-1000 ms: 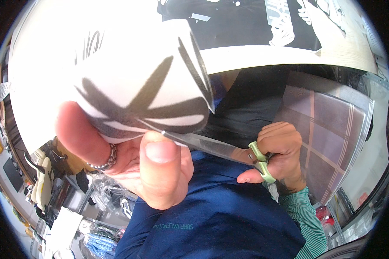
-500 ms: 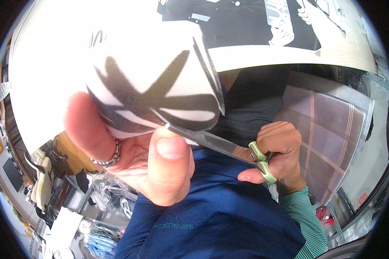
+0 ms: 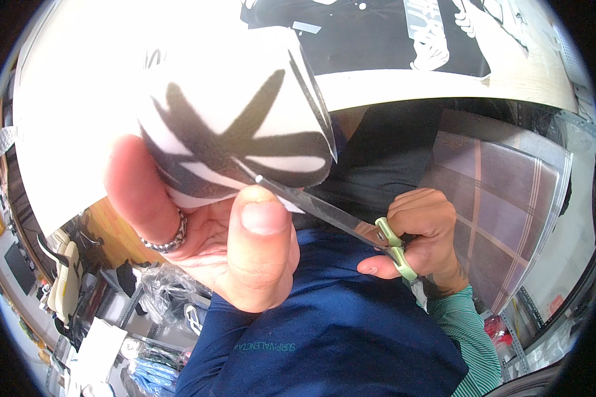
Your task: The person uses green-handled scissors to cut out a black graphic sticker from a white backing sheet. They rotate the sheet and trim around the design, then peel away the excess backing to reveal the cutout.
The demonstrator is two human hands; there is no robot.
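My left hand (image 3: pixel 212 248), a patterned ring on one finger, pinches a curled white paper cutout (image 3: pixel 278 159) printed with broad dark strokes. The thumb presses near its lower edge. From the right, my right hand (image 3: pixel 427 225) grips scissors (image 3: pixel 328 213) by their green handles, with the thumb and fingers through the loops. The blades slant up to the left and meet the paper's lower edge just beside my left thumb. They look nearly closed on it. A narrow pointed strip of paper shows under the blades.
A pale table (image 3: pixel 371 89) carries a large black printed sheet (image 3: pixel 371 46) with white figures. Right of my legs lies a checked panel (image 3: pixel 490 192) under clear plastic. Plastic bags (image 3: pixel 172 291) and packed goods fill shelving at lower left, near a cream chair (image 3: pixel 63 278).
The scissors and my right hand have shifted slightly left. The paper has turned a little and moved slightly left. My left hand keeps its pinch.
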